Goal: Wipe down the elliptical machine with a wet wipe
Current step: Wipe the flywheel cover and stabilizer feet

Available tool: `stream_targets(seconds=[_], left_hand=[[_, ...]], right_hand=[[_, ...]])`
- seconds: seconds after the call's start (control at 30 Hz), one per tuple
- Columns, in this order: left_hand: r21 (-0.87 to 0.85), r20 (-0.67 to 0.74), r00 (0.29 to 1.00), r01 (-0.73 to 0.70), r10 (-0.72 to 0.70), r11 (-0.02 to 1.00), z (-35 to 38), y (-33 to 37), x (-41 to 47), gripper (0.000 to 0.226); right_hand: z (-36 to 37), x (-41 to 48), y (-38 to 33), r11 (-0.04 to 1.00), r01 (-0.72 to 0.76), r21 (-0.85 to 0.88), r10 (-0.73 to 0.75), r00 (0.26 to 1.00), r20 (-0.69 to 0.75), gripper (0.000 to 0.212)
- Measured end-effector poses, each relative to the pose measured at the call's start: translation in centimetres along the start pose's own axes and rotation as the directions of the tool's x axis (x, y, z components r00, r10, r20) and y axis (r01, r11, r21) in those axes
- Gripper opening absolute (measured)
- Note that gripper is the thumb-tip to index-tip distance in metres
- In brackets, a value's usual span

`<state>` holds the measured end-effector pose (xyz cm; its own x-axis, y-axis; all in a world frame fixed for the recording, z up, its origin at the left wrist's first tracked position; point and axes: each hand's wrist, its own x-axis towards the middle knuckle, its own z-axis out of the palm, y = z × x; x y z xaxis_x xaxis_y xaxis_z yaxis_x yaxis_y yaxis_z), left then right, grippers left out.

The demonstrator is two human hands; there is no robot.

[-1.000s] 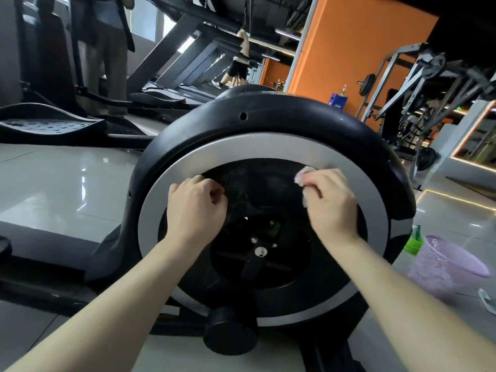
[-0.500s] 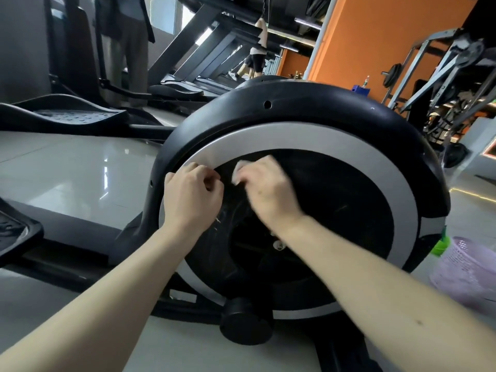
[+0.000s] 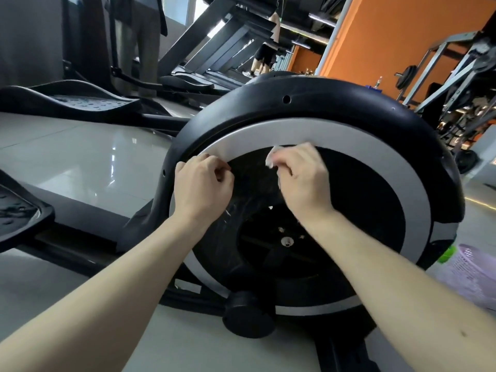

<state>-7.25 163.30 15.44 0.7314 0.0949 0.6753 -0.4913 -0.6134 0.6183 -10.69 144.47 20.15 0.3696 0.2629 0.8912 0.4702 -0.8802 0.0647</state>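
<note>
With the right hand (image 3: 303, 181) pinching the bunched wet wipe (image 3: 271, 157) just inside the top of the silver ring (image 3: 349, 146) and the left hand (image 3: 204, 183) curled, seemingly empty, against that ring, the black disc (image 3: 362, 210) may turn, leaving streaks.

I can read no word, number or brand anywhere in front of me. The small white sticker (image 3: 188, 286) low on the black round-housed elliptical machine (image 3: 322, 108) is too blurred to make out. Whatever is printed on the blue box (image 3: 374, 88) far off by the orange wall (image 3: 402, 36) is too small to tell.
</note>
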Motion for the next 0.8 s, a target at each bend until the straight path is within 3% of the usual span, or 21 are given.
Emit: stream_targets(seconds=[0.13,0.33,0.43,0.57,0.67,0.8], left_hand=[[-0.007,0.003,1.000,0.005,-0.005,1.000,0.1,-0.3,-0.1,0.017],[0.030,0.054,0.998,-0.028,0.027,0.999,0.5,-1.3,-1.0,0.021],[0.026,0.067,0.997,-0.046,0.044,0.999,0.5,-1.2,-1.0,0.019],[-0.006,0.043,0.997,-0.068,0.068,0.998,0.8,-0.5,-1.0,0.016],[-0.008,0.041,0.997,-0.070,0.070,0.998,1.2,-0.3,-1.3,0.016],[-0.007,0.069,0.995,-0.065,0.066,0.998,1.8,0.1,-2.0,0.015]], right_hand=[[2.4,-2.1,-0.8,1.000,0.002,0.005,-0.002,1.000,-0.006,0.022],[5.0,-7.1,-2.0,0.987,0.094,0.134,-0.132,0.939,0.318,0.020],[2.3,-3.5,-0.6,0.991,0.097,0.091,-0.114,0.971,0.210,0.027],[-3.0,-2.1,2.2,1.000,-0.029,0.011,0.029,0.999,0.035,0.030],[-1.8,-4.5,0.5,0.970,-0.242,0.004,0.242,0.970,-0.038,0.030],[1.0,-6.4,-0.9,0.943,-0.331,0.024,0.331,0.929,-0.166,0.027]])
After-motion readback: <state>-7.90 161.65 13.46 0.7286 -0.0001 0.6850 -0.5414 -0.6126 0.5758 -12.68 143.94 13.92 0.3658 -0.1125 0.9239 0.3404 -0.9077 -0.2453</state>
